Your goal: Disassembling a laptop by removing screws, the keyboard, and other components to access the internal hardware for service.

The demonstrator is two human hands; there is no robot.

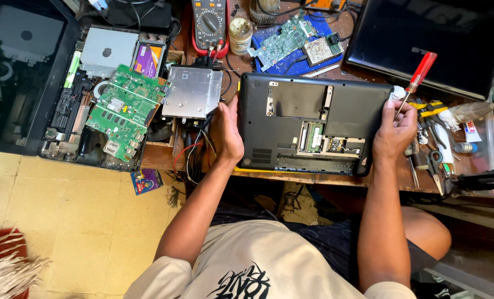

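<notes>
A black laptop (pixel 291 105) lies upside down on the wooden bench, with a cover off so that a memory slot and small boards show. My left hand (pixel 229 133) grips its left edge. My right hand (pixel 394 128) rests on its right edge and holds a screwdriver (pixel 418 76) with a red handle, tip pointing down toward the fingers.
A silver optical drive (pixel 193 92) sits left of the laptop beside a green circuit board (pixel 124 109) in an opened laptop chassis. A multimeter (pixel 210 23), another board on a blue mat (pixel 283 40), a closed black laptop (pixel 430 39) and loose tools (pixel 432 160) crowd the bench.
</notes>
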